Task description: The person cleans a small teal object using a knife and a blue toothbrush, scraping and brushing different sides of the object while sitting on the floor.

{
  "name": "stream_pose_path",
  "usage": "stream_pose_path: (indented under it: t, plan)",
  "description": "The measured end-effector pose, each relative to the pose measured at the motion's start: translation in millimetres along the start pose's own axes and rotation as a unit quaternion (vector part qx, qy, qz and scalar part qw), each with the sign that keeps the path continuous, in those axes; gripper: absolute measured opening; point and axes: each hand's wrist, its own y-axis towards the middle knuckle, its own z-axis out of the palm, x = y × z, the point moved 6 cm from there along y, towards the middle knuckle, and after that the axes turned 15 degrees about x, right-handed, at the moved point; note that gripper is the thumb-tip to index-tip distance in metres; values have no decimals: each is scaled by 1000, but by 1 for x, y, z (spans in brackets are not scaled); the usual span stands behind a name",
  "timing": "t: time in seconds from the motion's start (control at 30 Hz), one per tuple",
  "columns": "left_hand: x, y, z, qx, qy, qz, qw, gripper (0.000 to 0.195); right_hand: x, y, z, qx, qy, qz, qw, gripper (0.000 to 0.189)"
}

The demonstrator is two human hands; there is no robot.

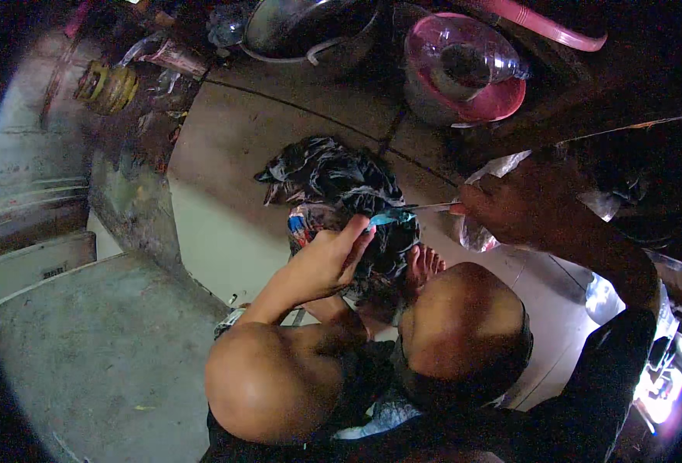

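Observation:
My left hand (338, 252) pinches one end of a small turquoise piece (392, 217), which looks like thin plastic. From its other end a thin pale strand (433, 205) runs to my right hand (503, 202), whose fingertips are closed on it. Crumpled clear plastic (477, 236) hangs by the right hand; whether that hand holds it too is unclear. Below both hands, a heap of crumpled black plastic (335, 168) lies on the tiled floor (219, 231) between my feet. A printed wrapper (298, 227) with blue and red shows at the heap's left side.
A pink-rimmed bucket (508, 101) with a clear plastic item inside stands ahead on the right. Beside it sits a large dark round container (309, 58). Yellow-green rolls (107, 87) are at the far left, above a grey-green surface (103, 347). Another fine strand (624, 130) extends at right.

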Motion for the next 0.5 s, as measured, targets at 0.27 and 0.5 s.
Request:
stream_pose_path:
  t: [0.27,0.5]
  plan:
    - [6,2,6,22,-4,3,1000,22,14,-5,7,-35,-7,9,999,23]
    - [-8,4,-4,19,39,54,998,25,22,-6,12,-54,-16,17,998,23]
